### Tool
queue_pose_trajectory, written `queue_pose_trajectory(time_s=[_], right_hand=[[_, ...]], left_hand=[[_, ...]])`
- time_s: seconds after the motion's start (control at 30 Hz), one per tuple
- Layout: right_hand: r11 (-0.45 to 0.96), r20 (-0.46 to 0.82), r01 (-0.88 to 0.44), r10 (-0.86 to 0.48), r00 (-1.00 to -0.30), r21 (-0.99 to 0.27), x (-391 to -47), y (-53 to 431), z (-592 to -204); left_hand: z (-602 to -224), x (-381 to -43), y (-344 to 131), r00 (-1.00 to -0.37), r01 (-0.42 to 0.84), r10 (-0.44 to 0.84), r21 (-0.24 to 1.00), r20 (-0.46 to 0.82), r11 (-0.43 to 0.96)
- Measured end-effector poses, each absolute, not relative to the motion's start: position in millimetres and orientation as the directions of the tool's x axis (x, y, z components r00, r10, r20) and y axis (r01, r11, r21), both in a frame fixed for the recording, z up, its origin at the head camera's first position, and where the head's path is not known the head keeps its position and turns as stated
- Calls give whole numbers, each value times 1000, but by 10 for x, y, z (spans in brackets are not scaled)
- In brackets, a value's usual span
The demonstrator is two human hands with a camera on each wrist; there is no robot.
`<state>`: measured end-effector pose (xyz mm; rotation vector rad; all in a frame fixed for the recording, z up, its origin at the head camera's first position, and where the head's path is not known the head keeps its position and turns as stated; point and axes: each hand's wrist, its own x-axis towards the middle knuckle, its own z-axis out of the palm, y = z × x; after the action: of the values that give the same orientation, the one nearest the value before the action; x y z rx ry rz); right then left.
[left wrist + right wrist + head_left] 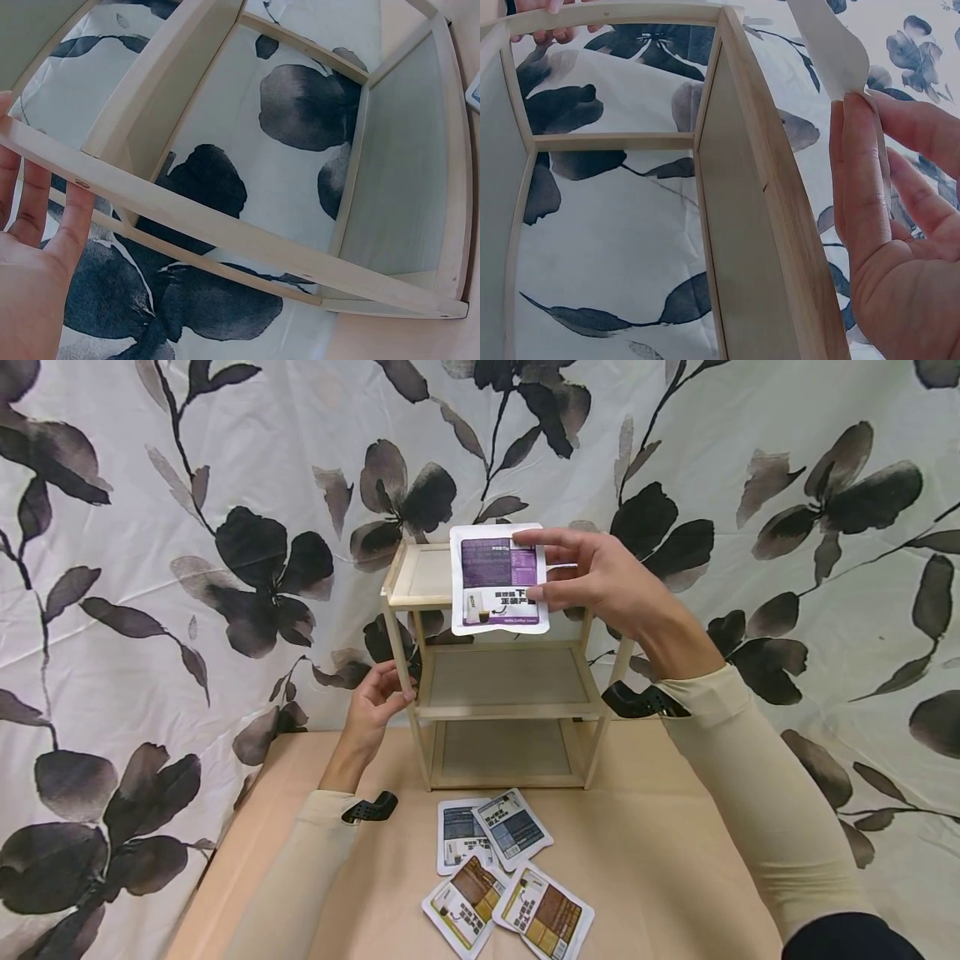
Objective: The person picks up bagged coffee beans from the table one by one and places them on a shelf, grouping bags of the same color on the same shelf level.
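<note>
My right hand (611, 578) pinches a flat white sachet with a purple label (495, 560) by its right edge, in front of the top board of a small wooden shelf rack (498, 712). In the right wrist view the sachet (832, 49) shows its plain white side, between the thumb and fingers. Lower down, my left hand (372, 702) holds the rack's left post, the fingers behind it. The left wrist view shows these fingers (75, 217) against the wooden post (187, 214).
On the table (660, 860) before the rack lie two blue-labelled sachets (513, 828), partly overlapping. Nearer to me are overlapping brown-and-yellow sachets (551, 910). A floral cloth (247, 452) hangs behind the rack.
</note>
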<state>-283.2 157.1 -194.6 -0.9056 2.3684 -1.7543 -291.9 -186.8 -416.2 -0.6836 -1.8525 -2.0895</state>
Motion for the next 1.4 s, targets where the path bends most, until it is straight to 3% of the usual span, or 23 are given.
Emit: queue_pose_trajectory(time_s=[0.8, 1.4], right_hand=[[184, 197, -311, -460, -865, -932, -3134, 1380, -1711], [448, 57, -246, -394, -917, -860, -3377, 1228, -1652]], left_hand=[[-4164, -2976, -1871, -856, 490, 99, 857, 508, -161], [-4165, -2967, -1876, -849, 488, 116, 849, 516, -202]])
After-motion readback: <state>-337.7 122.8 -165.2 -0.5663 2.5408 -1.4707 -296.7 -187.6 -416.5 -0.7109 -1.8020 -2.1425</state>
